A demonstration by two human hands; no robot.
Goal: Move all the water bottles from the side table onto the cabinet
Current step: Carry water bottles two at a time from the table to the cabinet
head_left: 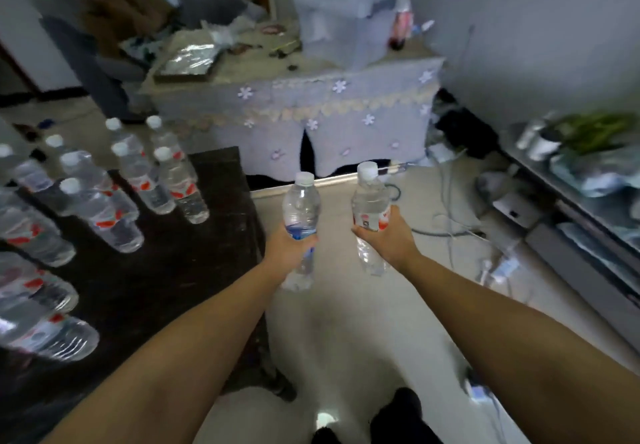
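My left hand (289, 248) grips a clear water bottle with a blue label (300, 206), held upright above the pale floor. My right hand (389, 236) grips a second clear bottle with a red and white label (369, 198), also upright, just to its right. Both bottles have white caps. To the left stands a dark wooden side table (194, 270) carrying several more red-labelled water bottles (173, 184), some upright and some blurred at the left edge. Ahead is a cabinet (311, 114) draped in a pale cloth with flower decorations.
On the cabinet top sit a foil tray (188, 63), clear plastic boxes (341, 11), a red bottle (400, 24) and small clutter. Cables and power strips (495, 267) lie on the floor at right. A low metal shelf (571, 194) with a plant runs along the right wall.
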